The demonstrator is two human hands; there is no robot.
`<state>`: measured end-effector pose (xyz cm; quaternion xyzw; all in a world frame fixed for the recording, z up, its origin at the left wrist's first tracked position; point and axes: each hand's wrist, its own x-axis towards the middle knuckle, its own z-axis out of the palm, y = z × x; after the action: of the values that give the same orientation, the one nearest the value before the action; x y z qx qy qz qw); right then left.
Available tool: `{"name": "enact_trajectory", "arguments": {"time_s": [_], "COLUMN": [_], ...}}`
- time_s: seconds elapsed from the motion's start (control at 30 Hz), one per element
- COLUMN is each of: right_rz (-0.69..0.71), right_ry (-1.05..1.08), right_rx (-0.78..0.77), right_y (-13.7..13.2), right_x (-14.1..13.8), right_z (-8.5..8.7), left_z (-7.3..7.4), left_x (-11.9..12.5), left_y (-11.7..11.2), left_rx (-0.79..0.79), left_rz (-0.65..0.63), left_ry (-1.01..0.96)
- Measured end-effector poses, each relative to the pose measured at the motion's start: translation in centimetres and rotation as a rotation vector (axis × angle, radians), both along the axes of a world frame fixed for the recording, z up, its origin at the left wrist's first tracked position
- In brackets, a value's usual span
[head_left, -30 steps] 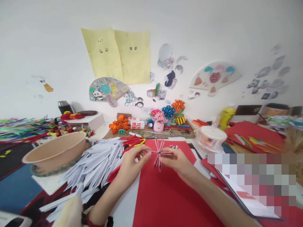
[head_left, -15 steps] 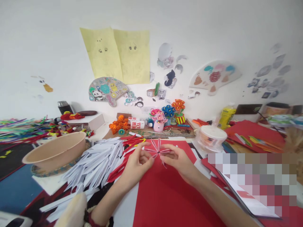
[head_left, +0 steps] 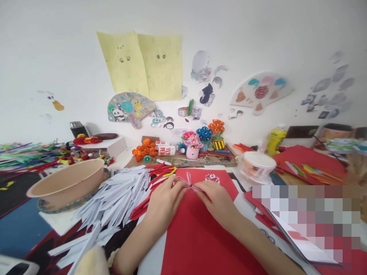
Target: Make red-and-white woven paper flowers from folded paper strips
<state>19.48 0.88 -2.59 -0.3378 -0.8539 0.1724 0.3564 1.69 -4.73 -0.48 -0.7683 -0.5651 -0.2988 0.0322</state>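
Observation:
My left hand point(head_left: 164, 201) and my right hand point(head_left: 215, 199) meet over a big red paper sheet point(head_left: 200, 236) in the middle of the table. Between their fingertips lies a small star of folded red-and-white paper strips point(head_left: 189, 182); both hands pinch it, and it is pressed low against the sheet. Only its top strips stick up above my fingers. A small red-and-white paper piece point(head_left: 212, 178) sits on the sheet just beyond my right hand.
A heap of folded white paper strips point(head_left: 114, 196) lies to the left, beside a tan bowl point(head_left: 67, 183). A lidded plastic tub point(head_left: 256, 166) stands to the right. Glue bottles point(head_left: 166, 149) and small craft flower pots point(head_left: 205, 139) line the back. Coloured pipe cleaners point(head_left: 25, 154) lie far left.
The paper star was held up and spread open a second ago; my hands have lowered it onto the red sheet and closed in on it, flattening it.

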Motion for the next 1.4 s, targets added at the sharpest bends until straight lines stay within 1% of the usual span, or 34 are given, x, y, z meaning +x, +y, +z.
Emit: {"name": "enact_trajectory", "arguments": {"time_s": [0.07, 0.13, 0.3, 0.37, 0.47, 0.57, 0.63, 0.73, 0.83, 0.93, 1.07, 1.2, 1.3, 1.4], "right_rz": [-0.002, 0.033, 0.217, 0.270, 0.293, 0.271, 0.233, 0.207, 0.201, 0.187, 0.175, 0.173, 0.200, 0.172], "right_ry": [0.024, 0.112, 0.310, 0.342, 0.371, 0.425, 0.485, 0.601, 0.699, 0.753, 0.766, 0.789, 0.748, 0.691], "right_rx": [-0.027, -0.106, -0.462, -0.561, -0.659, -0.751, -0.791, -0.843, -0.891, -0.919, -0.967, -1.030, -1.018, -0.930], "right_y": [0.0, 0.1, 0.3, 0.4, 0.3, 0.2, 0.1, 0.2, 0.2, 0.2, 0.1, 0.2, 0.4, 0.8], "right_x": [0.0, -0.1, -0.3, -0.3, -0.2, -0.1, 0.0, 0.1, 0.1, 0.0, 0.1, 0.2, 0.5, 0.6], "right_z": [-0.1, -0.1, 0.1, 0.2, 0.4, 0.7, 0.9, 1.0, 1.0, 1.0, 1.3, 1.5, 1.3, 0.9], "left_z": [0.2, 0.4, 0.9, 1.0, 1.1, 0.8, 0.5, -0.2, -0.6, -0.7, -0.5, 0.0, 0.5, 0.7], "left_x": [0.0, 0.0, 0.3, 0.4, 0.3, 0.1, -0.2, -0.2, 0.3, 0.9, 1.2, 1.0, 0.5, -0.1], "left_y": [0.0, 0.0, -0.1, -0.1, 0.0, 0.2, 0.5, 0.7, 0.5, 0.3, 0.1, 0.0, 0.0, 0.2], "left_rx": [-0.013, -0.057, -0.154, -0.161, -0.177, -0.205, -0.224, -0.311, -0.366, -0.335, -0.287, -0.256, -0.251, -0.248], "left_rz": [-0.015, -0.034, -0.069, -0.095, -0.115, -0.103, -0.078, -0.079, -0.103, -0.068, -0.052, -0.060, -0.073, -0.091], "left_ry": [-0.025, -0.109, -0.349, -0.415, -0.485, -0.581, -0.672, -0.747, -0.731, -0.691, -0.634, -0.612, -0.593, -0.572]}}
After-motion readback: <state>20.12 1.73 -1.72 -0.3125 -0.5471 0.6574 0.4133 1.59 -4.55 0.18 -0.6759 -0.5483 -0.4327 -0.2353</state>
